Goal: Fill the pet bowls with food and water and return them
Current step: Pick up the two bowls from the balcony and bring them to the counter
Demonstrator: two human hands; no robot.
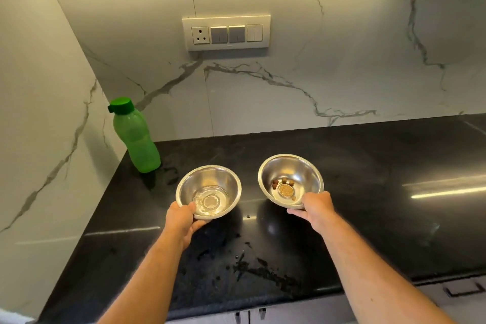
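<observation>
Standing upright at the far left corner, a translucent green plastic bottle (136, 137) with a darker cap rests on the glossy black stone surface (368, 179). The left hand (181, 221) grips the near rim of a round steel water bowl (208, 191); the right hand (315, 209) grips the steel food bowl (290, 181), holding a few brown kibbles. A switch plate (226, 33) sits on the veined marble wall.

You see a green bottle (136, 137), two silver steel bowls (209, 191), brown kibble (282, 184), a black speckled worktop (368, 166) and a white, grey-veined marble wall (289, 81).
</observation>
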